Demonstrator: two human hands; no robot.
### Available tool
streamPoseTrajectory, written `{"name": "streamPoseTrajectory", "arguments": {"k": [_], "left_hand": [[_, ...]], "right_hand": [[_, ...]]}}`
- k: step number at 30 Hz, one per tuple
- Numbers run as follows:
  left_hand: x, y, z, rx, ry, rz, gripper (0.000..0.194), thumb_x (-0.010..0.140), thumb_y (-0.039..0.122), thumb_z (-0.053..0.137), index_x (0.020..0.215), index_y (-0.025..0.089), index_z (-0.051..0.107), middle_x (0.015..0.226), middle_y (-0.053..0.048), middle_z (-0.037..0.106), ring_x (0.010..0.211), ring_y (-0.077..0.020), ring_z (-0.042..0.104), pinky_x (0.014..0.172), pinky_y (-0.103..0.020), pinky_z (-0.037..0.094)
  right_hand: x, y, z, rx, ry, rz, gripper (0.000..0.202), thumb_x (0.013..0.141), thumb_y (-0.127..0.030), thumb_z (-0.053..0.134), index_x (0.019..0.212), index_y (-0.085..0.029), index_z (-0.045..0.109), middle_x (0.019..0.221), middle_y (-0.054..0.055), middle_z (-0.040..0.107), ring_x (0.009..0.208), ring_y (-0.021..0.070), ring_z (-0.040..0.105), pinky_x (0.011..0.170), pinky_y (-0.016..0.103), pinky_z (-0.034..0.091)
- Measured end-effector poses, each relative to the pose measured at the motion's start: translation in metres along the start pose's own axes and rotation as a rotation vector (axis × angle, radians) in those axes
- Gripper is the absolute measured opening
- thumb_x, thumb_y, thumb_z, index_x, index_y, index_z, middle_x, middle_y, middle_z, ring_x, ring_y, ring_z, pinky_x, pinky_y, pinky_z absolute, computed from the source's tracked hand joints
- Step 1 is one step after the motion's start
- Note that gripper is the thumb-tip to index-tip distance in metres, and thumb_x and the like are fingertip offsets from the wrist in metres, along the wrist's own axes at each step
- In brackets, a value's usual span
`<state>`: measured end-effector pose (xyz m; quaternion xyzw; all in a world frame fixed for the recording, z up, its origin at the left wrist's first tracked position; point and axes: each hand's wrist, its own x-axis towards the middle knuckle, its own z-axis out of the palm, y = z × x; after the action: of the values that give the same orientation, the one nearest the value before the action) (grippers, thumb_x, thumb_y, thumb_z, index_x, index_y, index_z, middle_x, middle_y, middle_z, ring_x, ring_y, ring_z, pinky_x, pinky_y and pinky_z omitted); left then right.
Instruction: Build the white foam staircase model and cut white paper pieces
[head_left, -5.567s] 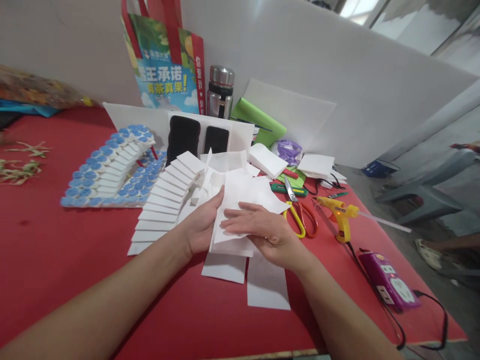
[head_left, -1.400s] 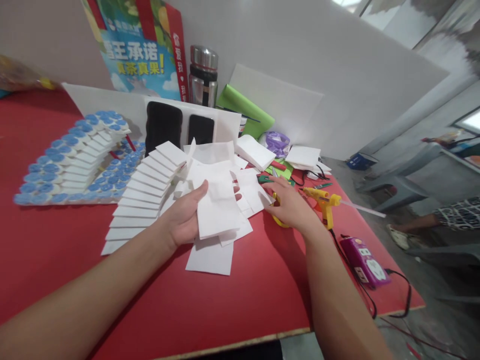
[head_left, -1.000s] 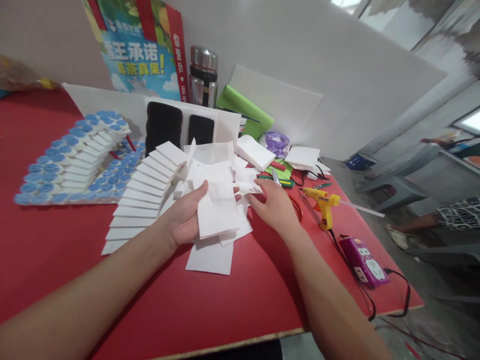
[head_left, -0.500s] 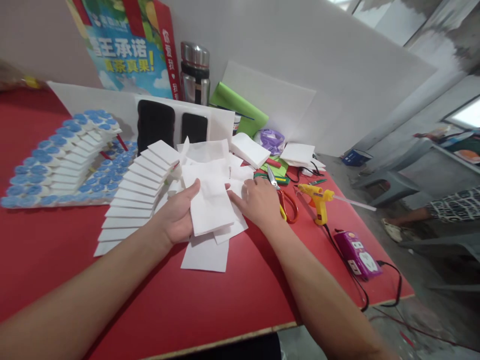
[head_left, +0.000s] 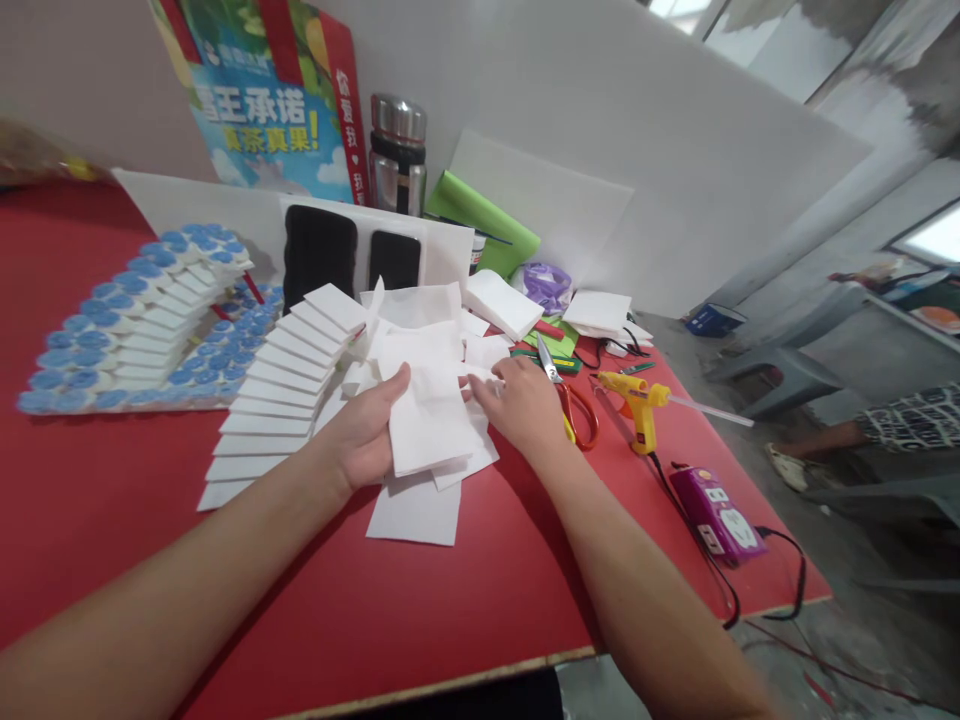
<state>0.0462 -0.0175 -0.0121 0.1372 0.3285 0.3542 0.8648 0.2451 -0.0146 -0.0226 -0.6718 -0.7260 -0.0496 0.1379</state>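
My left hand (head_left: pixel 367 425) is closed round a small stack of white paper sheets (head_left: pixel 431 415), thumb on top and fingers beneath. At the stack's right edge my right hand (head_left: pixel 521 400) is half curled, thumb and fingers apart, over loose white paper; its fingertips are partly hidden. Another white sheet (head_left: pixel 415 515) lies under the stack on the red table. Left of the stack, overlapping white slats (head_left: pixel 281 395) fan out in a curved stair shape. Scissors (head_left: pixel 574 410) with red-orange handles lie just right of my right hand.
A yellow glue gun (head_left: pixel 637 400) and a purple power box (head_left: pixel 718 515) with cords are on the right. At the left stands a blue-and-white stepped craft piece (head_left: pixel 97 350). Behind are a steel thermos (head_left: pixel 397 155), a dark phone-like slab (head_left: pixel 319 255) and folded white paper (head_left: pixel 502 303).
The view has shifted slightly, so most things appear a little further right. The left hand keeps its hold on the paper stack, and the right hand stays beside it with little movement.
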Motion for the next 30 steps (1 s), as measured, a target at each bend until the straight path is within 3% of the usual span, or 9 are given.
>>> {"name": "streamPoseTrajectory", "arguments": {"k": [6,11,13,16,19,21,23,25,30], "left_hand": [[0.002,-0.002,0.0,0.004,-0.003,0.005,0.063,0.108,0.045,0.034,0.155,0.004,0.047,0.114,-0.021,0.079,0.1,-0.0311,0.077,0.105,-0.05,0.053],[-0.002,-0.001,0.003,0.017,-0.018,0.004,0.061,0.108,0.044,0.036,0.153,0.004,0.049,0.117,-0.021,0.078,0.104,-0.0319,0.076,0.107,-0.053,0.052],[-0.003,-0.002,0.003,0.01,-0.015,-0.006,0.061,0.108,0.044,0.037,0.153,0.004,0.049,0.118,-0.022,0.078,0.104,-0.0331,0.076,0.108,-0.056,0.051],[-0.002,-0.005,0.0,-0.021,-0.054,-0.046,0.063,0.107,0.045,0.039,0.155,0.005,0.046,0.118,-0.022,0.078,0.105,-0.0348,0.076,0.107,-0.058,0.05],[0.0,-0.008,-0.002,-0.045,-0.134,-0.064,0.063,0.107,0.044,0.042,0.158,0.007,0.041,0.12,-0.021,0.078,0.106,-0.0341,0.076,0.107,-0.057,0.051],[0.0,-0.009,-0.003,-0.049,-0.156,-0.053,0.063,0.108,0.043,0.04,0.16,0.007,0.038,0.122,-0.021,0.077,0.107,-0.0332,0.076,0.107,-0.054,0.051],[0.0,-0.009,-0.002,-0.042,-0.145,-0.044,0.063,0.109,0.043,0.037,0.159,0.006,0.038,0.124,-0.022,0.076,0.107,-0.0336,0.076,0.106,-0.054,0.052],[-0.001,-0.007,-0.001,-0.033,-0.116,-0.028,0.061,0.109,0.042,0.037,0.159,0.007,0.041,0.126,-0.022,0.075,0.109,-0.0341,0.076,0.106,-0.054,0.053],[-0.001,-0.007,0.002,-0.04,-0.058,0.032,0.054,0.107,0.035,0.044,0.155,0.01,0.047,0.134,-0.021,0.072,0.123,-0.0328,0.07,0.112,-0.049,0.049]], "right_hand": [[-0.004,-0.015,0.002,-0.112,-0.077,-0.016,0.034,0.098,-0.038,0.056,0.106,-0.009,0.07,0.11,0.02,0.068,0.1,0.0333,0.063,0.08,0.039,0.046],[-0.001,0.011,-0.008,0.041,-0.05,0.055,0.021,0.093,-0.019,0.052,0.08,-0.016,0.069,0.089,0.013,0.071,0.082,0.0247,0.064,0.073,0.035,0.044],[0.0,0.024,-0.013,0.264,0.083,0.158,0.022,0.092,-0.023,0.054,0.075,-0.018,0.066,0.08,0.009,0.071,0.076,0.0229,0.063,0.072,0.034,0.045],[-0.001,0.03,-0.02,0.922,0.285,0.348,0.01,0.085,-0.031,0.065,0.085,-0.02,0.066,0.082,0.003,0.074,0.075,0.0208,0.065,0.071,0.033,0.051],[-0.007,0.015,-0.021,1.566,0.138,0.428,0.029,0.071,-0.029,0.081,0.093,-0.022,0.064,0.087,0.0,0.076,0.074,0.0184,0.07,0.068,0.031,0.057],[-0.013,0.0,-0.022,1.725,-0.079,0.439,0.04,0.064,-0.025,0.087,0.096,-0.022,0.063,0.085,-0.001,0.076,0.072,0.0187,0.072,0.068,0.032,0.06],[-0.02,-0.014,-0.023,1.717,-0.28,0.415,0.05,0.061,-0.022,0.089,0.104,-0.022,0.062,0.091,0.001,0.078,0.078,0.0215,0.075,0.074,0.036,0.063],[-0.025,-0.022,-0.026,1.617,-0.348,0.342,0.055,0.066,-0.024,0.089,0.114,-0.023,0.062,0.109,0.006,0.079,0.095,0.0255,0.077,0.084,0.04,0.063],[-0.024,-0.016,-0.028,1.269,-0.035,0.301,0.081,0.081,-0.035,0.08,0.151,-0.025,0.041,0.122,0.012,0.075,0.106,0.0293,0.075,0.085,0.044,0.063]]}}
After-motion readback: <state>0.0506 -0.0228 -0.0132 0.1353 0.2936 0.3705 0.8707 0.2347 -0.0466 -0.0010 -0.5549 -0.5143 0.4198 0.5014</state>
